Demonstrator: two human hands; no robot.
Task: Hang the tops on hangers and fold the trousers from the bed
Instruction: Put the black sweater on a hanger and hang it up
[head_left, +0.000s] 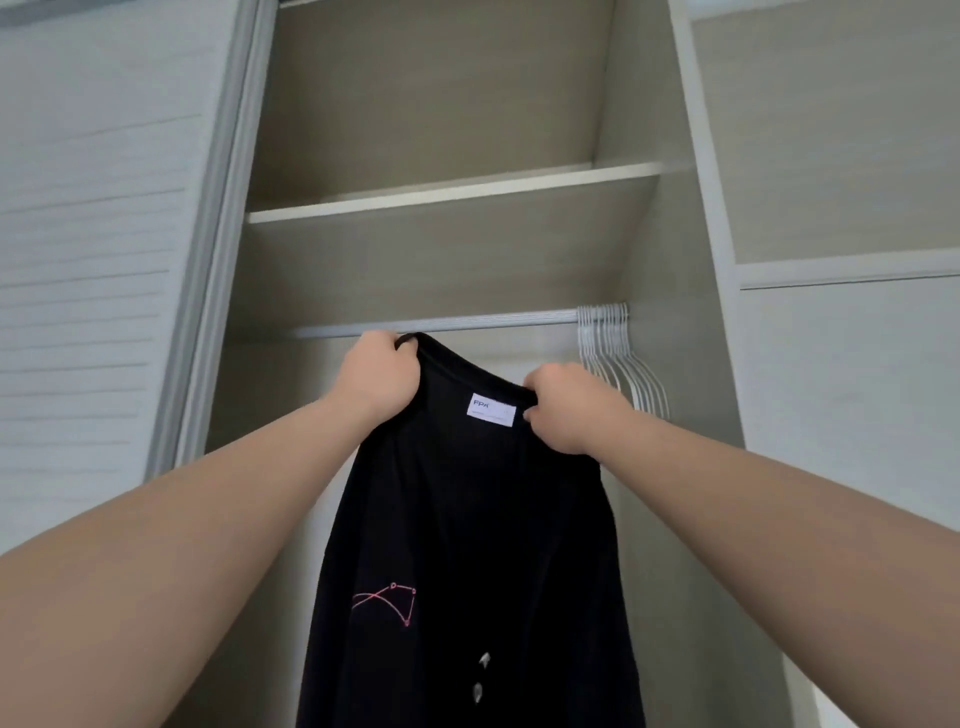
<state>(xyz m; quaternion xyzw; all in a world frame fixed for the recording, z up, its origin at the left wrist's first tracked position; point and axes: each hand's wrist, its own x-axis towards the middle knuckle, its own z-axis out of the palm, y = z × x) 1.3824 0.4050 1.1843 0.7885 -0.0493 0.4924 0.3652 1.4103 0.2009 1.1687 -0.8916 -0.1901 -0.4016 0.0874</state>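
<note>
Holding black top (467, 519) by neckline, L hand (376, 376) & R hand (569, 408) both clenched. Looks soft, limp, light; grip collar seam.

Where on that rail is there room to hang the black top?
The rail is bare from its left end, above the black top, to the white hangers bunched at its right end: crowded there. The shelf above is bare too.
</note>
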